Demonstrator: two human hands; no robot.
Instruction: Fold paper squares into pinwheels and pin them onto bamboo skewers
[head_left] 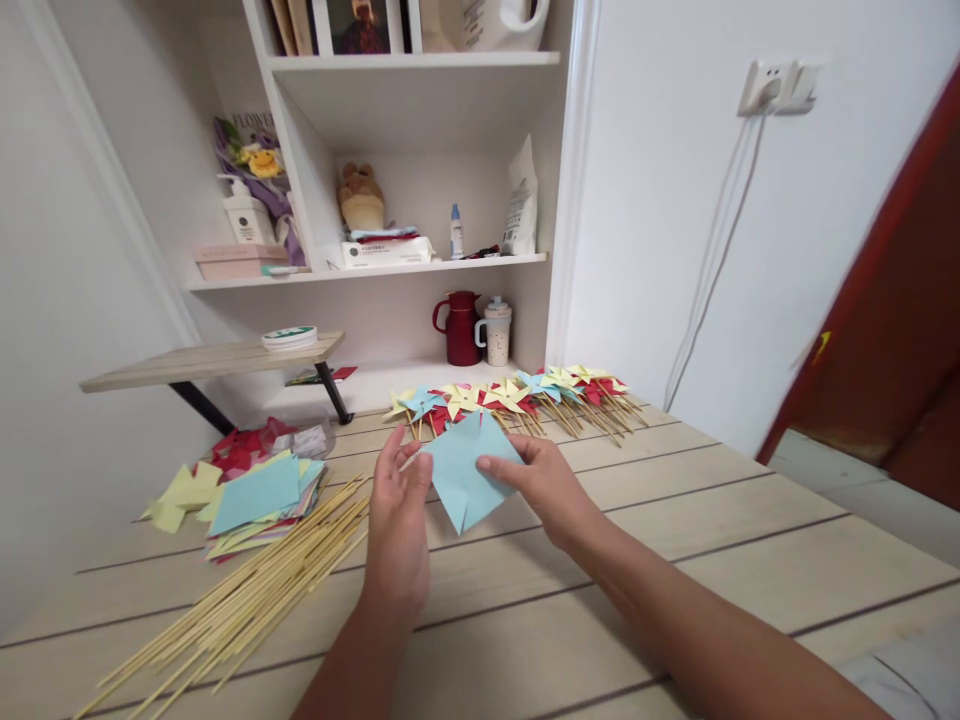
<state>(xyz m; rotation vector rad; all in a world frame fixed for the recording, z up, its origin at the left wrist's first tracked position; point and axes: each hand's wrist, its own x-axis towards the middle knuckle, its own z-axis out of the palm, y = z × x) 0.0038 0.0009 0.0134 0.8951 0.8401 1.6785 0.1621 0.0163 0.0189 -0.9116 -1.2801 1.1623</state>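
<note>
My right hand [541,482] pinches a light blue paper square [466,470], partly folded, held just above the wooden table [675,560]. The left hand [400,510] is beside the paper's left edge, fingers apart and thumb raised, touching or nearly touching it. Behind the paper lies a row of finished pinwheels [517,397] in yellow, blue and red on thin sticks. To my left sit a stack of coloured paper squares [255,498] and a spread of bamboo skewers [247,600].
A low wooden side shelf [210,360] with a tape roll juts out at the left. White wall shelves [420,262] hold bottles, a red jug and a cup. Red paper scraps and a clear bag lie by the wall. A dark red door stands at right.
</note>
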